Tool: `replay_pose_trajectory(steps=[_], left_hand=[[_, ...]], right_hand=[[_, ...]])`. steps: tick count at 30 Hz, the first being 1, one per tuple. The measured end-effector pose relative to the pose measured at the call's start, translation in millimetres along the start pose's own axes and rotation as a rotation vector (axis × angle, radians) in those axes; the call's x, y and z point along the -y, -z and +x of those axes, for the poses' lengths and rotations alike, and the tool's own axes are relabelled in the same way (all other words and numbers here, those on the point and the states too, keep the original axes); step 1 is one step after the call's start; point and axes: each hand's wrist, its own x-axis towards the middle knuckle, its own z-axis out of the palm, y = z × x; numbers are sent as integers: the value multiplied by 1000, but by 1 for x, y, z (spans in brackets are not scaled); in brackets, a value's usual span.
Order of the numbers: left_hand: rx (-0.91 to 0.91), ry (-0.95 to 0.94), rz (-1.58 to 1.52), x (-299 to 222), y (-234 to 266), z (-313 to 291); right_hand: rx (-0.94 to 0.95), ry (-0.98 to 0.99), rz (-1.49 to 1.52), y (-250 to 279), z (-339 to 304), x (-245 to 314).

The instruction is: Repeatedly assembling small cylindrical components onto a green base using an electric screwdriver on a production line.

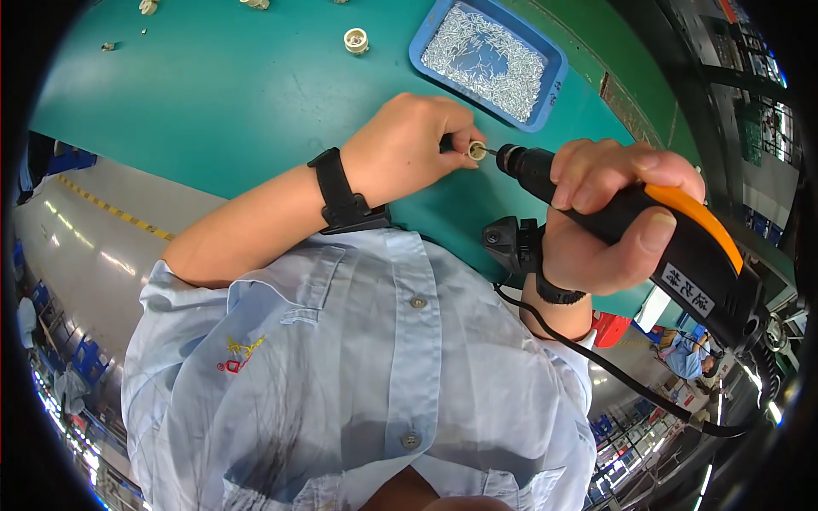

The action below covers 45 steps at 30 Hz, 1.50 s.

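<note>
My left hand (415,140) pinches a small cream-coloured round socket (477,151) between thumb and fingers, its open end turned to the right. In my right hand (609,213) is a black and orange electric screwdriver (629,200), gripped round its body. Its thin bit points left and its tip is at the socket's opening; whether it touches a screw inside is too small to tell. Just beyond both hands lies a blue tray (550,94) holding many small silvery screws (486,64). Another cream socket (356,41) stands on the green table, left of the tray.
More cream pieces (148,7) sit along the far edge of the green table (213,94), with a tiny part (108,47) at far left. A black cable (613,372) hangs at my right wrist. A person (686,353) is off to the right.
</note>
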Motion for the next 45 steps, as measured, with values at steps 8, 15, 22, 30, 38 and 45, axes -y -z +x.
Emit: replay_pose_trajectory(steps=[8, 15, 22, 30, 38, 45], left_hand=[[-4, 2, 3, 1, 1, 0], [-21, -19, 7, 4, 0, 0], [-4, -53, 79, 2, 1, -4], [-39, -138, 11, -1, 4, -11], [-62, -217, 107, -11, 3, -11], [-86, -263, 293, -19, 1, -14]], right_hand=[[-32, -48, 32, -2, 2, -8], [2, -10, 72, -2, 2, -15], [192, 155, 201, 7, 1, 13], [176, 119, 250, 9, -7, 11], [191, 109, 268, 15, -8, 19], [177, 121, 226, 14, -12, 20]])
